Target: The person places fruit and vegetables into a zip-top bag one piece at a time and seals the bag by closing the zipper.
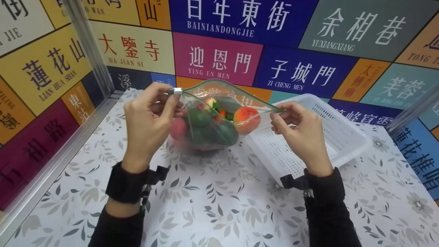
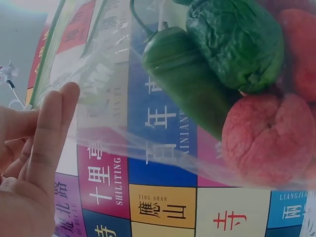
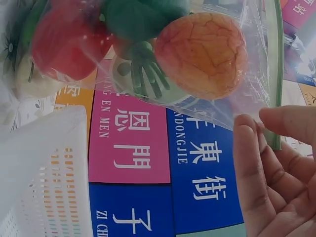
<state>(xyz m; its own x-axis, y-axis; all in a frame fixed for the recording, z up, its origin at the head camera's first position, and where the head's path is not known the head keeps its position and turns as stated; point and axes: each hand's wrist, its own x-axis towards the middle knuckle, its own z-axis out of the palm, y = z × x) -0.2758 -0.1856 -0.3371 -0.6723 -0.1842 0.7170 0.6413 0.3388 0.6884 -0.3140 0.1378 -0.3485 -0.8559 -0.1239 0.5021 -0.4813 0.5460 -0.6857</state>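
Observation:
Between my hands hangs a clear zipper bag [image 1: 195,133] with a green-edged mouth, filled with fruit and vegetables. My left hand [image 1: 147,116] pinches the white slider [image 1: 177,91] at the mouth's left end. With thumb and fingers, my right hand [image 1: 298,127] pinches the mouth's right corner. The mouth gapes in the middle. Inside, the left wrist view shows a green pepper [image 2: 182,74], a wrinkled dark green vegetable [image 2: 237,44] and a pinkish-red fruit [image 2: 269,138]. An orange-red fruit [image 3: 202,57] lies near the right side, beside a red one [image 3: 71,42].
A white perforated plastic basket [image 1: 349,140] stands on the right, partly behind my right hand. The table wears a leaf-patterned cloth [image 1: 219,206]. Panels with coloured signs [image 1: 216,58] rise behind and on both sides, joined by a metal post [image 1: 92,44] at left.

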